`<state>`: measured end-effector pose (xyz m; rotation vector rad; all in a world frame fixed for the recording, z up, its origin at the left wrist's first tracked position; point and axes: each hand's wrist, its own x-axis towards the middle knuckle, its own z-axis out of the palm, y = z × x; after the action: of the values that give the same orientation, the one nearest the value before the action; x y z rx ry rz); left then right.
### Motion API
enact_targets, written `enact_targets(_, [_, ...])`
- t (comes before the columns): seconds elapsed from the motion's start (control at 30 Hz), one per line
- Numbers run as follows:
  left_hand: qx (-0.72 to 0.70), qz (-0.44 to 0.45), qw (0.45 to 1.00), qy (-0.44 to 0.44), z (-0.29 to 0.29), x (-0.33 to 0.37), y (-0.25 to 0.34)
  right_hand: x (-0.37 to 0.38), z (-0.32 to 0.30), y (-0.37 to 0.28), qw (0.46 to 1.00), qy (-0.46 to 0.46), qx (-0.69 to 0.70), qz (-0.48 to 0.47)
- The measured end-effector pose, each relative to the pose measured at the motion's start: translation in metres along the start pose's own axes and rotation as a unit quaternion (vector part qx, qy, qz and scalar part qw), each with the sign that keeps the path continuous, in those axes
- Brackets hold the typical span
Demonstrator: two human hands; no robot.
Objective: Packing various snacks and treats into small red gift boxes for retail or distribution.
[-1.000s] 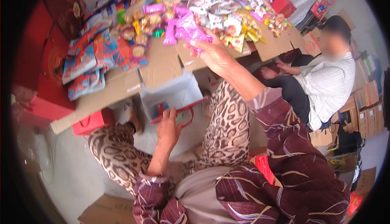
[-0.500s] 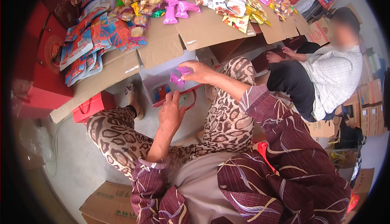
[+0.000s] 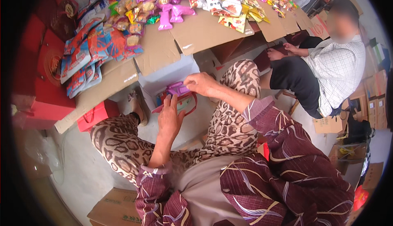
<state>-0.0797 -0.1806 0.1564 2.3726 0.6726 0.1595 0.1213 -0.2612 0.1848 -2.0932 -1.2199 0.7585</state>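
Note:
Between my knees stands an open gift box (image 3: 157, 81) with a pale inside and a red cord handle (image 3: 194, 105). Purple-wrapped snack packets (image 3: 177, 88) lie in it, along with a blue and red packet that is partly covered. My right hand (image 3: 199, 83) hovers at the box's right side, fingers bent and apart, its fingertips right beside the purple packets. At the near edge of the box is my left hand (image 3: 170, 119), with fingers stretched out and nothing in them. It hides part of that edge.
A cardboard-topped table (image 3: 157, 48) ahead bears heaps of snacks: blue and red pouches (image 3: 84, 58), purple packets (image 3: 165, 19), yellow bags (image 3: 233, 22). Red gift boxes (image 3: 53, 78) stand at the left. To the right sits another person (image 3: 337, 66). A carton (image 3: 114, 207) is behind my left leg.
My right hand has moved down, and the purple packets it held have come down into the box, leaving its fingers. My left hand stays almost in place. The whole view has shifted slightly.

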Motion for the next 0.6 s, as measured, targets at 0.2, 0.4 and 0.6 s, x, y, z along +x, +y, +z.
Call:
enact_targets(0.2, [0.037,-0.007,0.999,0.021,-0.007,0.002,0.004,-0.003,-0.005,-0.005,0.997,0.052,-0.041,-0.037])
enact_targets(0.4, [0.043,-0.021,0.999,0.024,-0.012,0.002,0.003,-0.007,-0.005,-0.005,0.993,0.07,-0.02,-0.091])
enact_targets(0.6, [0.051,-0.013,0.998,0.039,-0.01,0.001,0.004,-0.011,-0.011,-0.008,0.993,0.082,-0.001,-0.083])
